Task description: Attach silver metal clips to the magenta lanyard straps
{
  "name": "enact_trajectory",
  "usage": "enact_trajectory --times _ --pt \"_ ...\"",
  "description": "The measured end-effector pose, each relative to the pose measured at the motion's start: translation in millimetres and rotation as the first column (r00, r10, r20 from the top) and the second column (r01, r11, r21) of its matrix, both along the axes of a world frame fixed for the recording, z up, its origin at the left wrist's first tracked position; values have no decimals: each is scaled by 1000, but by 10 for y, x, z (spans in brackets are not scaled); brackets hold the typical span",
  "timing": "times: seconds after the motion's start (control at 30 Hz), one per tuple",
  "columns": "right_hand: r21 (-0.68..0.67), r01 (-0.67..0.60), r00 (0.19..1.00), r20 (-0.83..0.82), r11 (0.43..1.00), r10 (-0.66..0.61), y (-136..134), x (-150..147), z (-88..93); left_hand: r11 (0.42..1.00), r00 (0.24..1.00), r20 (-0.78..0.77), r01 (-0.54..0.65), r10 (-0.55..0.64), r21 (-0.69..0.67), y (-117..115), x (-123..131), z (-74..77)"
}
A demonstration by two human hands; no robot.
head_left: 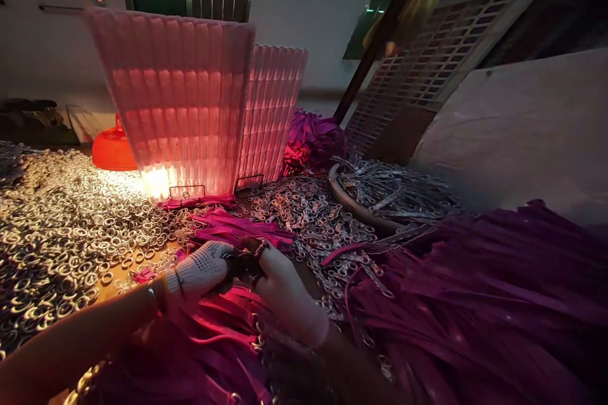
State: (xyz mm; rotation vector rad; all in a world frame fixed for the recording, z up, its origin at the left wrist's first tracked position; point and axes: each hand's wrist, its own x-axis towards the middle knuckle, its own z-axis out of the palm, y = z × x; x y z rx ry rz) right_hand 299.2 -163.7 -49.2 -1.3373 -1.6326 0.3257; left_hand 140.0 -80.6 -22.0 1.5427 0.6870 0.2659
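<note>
My left hand (206,267), in a white dotted glove, meets my right hand (285,288), also in a white glove, at the middle of the view. The fingers of both are bent and pressed together in shadow. A small dark ring shape (261,249) shows at the right fingertips, but I cannot make out what is pinched between the hands. Under them hang magenta straps (223,345), with metal clasps (258,335) beside them. Just beyond lies a small bundle of magenta straps (242,228).
Loose metal rings (61,228) cover the left side, by a lit red lamp (111,149). Pink ribbed panels (185,88) stand behind. Metal clasps (313,209) lie right of centre, near a round tray (349,196) of metal pieces. A large pile of magenta straps (484,291) fills the right.
</note>
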Motion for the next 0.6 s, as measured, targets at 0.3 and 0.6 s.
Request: enact_trajectory --times 0.3,0.6 --pt "-154 84 835 -528 984 -154 40 -58 -84 955 966 78 -227 245 -190 -261 -40 44" --pt "-192 -90 899 -437 977 -3 -123 -48 78 992 992 10 -129 129 -1 -173 -65 19"
